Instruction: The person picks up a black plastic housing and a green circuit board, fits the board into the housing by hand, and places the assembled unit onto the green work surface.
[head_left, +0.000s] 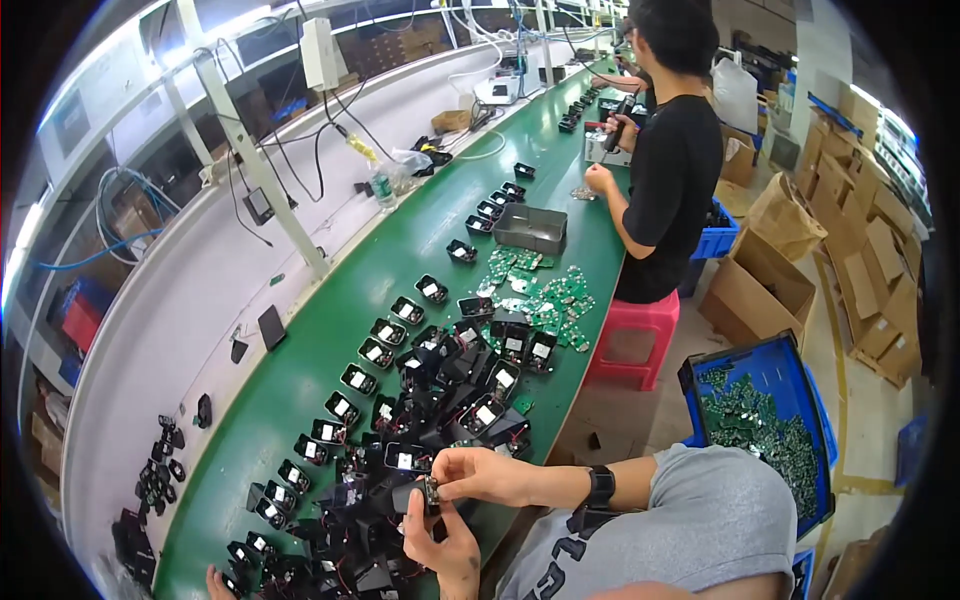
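Note:
Both my hands are close together over the front of the green bench. My left hand (440,542) holds a small black plastic housing (403,496) between thumb and fingers. At the housing's edge sits a small circuit board (431,492), pinched by the fingertips of my right hand (485,474), which has a dark watch on its wrist. Whether board and housing are joined cannot be made out. Just beyond and left of my hands lies a heap of black housings (440,375), with thin red wires and white labels among them.
Rows of open black housings (359,379) line the green bench (330,290). Green circuit boards (550,300) lie beside a grey bin (531,228). A co-worker (672,150) sits on a pink stool (636,335). Another person's hand (217,583) shows lower left. A blue crate (790,375) holds boards.

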